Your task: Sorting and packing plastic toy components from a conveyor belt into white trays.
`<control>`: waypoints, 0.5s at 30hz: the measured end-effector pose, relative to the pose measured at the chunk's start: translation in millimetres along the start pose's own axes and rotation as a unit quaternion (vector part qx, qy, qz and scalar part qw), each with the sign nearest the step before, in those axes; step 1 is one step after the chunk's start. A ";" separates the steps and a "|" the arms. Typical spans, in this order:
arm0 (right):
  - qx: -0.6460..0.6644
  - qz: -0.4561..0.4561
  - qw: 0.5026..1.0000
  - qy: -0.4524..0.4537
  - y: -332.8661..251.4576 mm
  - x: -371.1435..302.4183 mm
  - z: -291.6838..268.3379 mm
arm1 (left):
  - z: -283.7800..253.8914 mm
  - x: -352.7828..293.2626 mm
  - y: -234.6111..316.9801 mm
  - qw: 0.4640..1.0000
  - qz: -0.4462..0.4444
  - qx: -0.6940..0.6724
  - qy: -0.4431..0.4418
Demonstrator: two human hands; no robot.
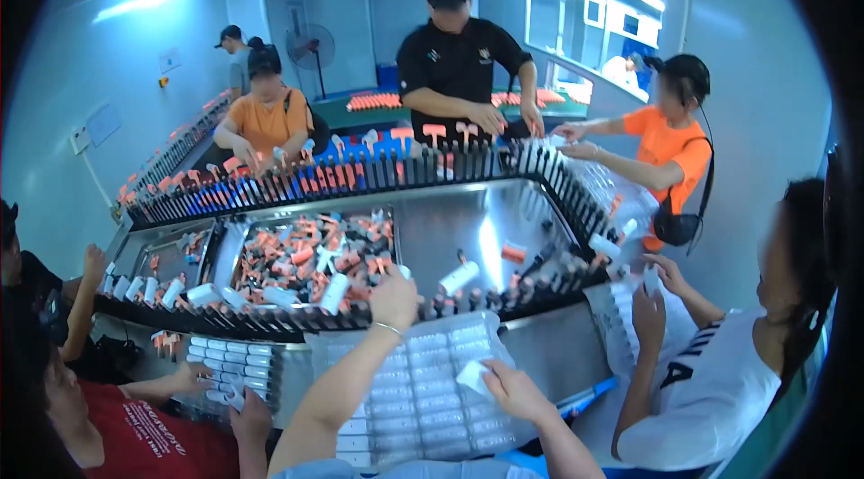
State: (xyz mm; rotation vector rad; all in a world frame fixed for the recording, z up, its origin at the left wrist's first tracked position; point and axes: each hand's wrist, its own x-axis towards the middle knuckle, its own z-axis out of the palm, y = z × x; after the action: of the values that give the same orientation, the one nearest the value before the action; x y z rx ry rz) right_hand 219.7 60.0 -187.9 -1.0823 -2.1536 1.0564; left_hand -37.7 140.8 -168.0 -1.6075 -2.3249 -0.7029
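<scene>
My left hand (393, 301), with a bracelet at the wrist, reaches over the near row of black upright posts (450, 306). Its fingers are closed at a post beside an orange and white part, and what they grip is mostly hidden. In my right hand (517, 392) a folded white cloth (472, 377) is pinched between thumb and fingers. Below both hands lies a clear plastic blister tray (418, 384) with rows of white pieces under its cover. Left of my left hand, a white cylindrical part (335, 294) leans on the posts.
The posts ring a metal table (432, 227) with a heap of orange, grey and white parts (310, 249). Beside me, a person in red (135, 425) and one in white (711, 380) work close by. Others stand across the line. Another tray of white pieces (229, 362) lies left.
</scene>
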 end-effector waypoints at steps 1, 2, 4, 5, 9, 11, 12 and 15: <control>0.011 0.012 1.000 -0.015 -4.7 1.8 -6.6 | -23.3 -3.1 6.3 0.999 -0.026 0.006 -0.042; 0.020 0.020 0.999 -0.031 -9.4 6.0 -12.6 | -19.9 -4.6 -6.9 1.000 -0.012 0.017 -0.007; 0.021 0.011 1.000 -0.014 2.5 8.7 -10.4 | -27.4 -7.6 -19.8 0.999 -0.039 0.005 -0.007; 0.027 -0.017 0.999 -0.014 4.5 11.9 -8.3 | -22.2 -9.0 -40.4 0.999 -0.013 -0.004 0.030; 0.027 0.006 0.999 -0.021 6.5 15.7 -11.9 | -40.9 -20.2 -82.1 0.989 0.076 -0.110 0.063; 0.024 0.029 0.999 -0.021 14.2 22.0 -12.7 | -59.8 -38.3 -82.6 0.985 0.076 -0.124 0.098; 0.032 0.030 0.999 -0.032 18.0 22.8 -11.8 | -68.9 -48.5 -86.0 0.983 0.068 -0.146 0.093; 0.015 -0.001 0.999 -0.051 21.8 26.0 -4.6 | -81.4 -85.9 -116.3 0.988 0.067 -0.083 0.110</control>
State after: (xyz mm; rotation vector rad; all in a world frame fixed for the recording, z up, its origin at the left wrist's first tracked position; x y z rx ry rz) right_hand 218.0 91.8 -200.8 -1.0344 -2.2098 1.1613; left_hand -119.8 -3.3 -165.9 -1.6419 -2.0284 -1.0083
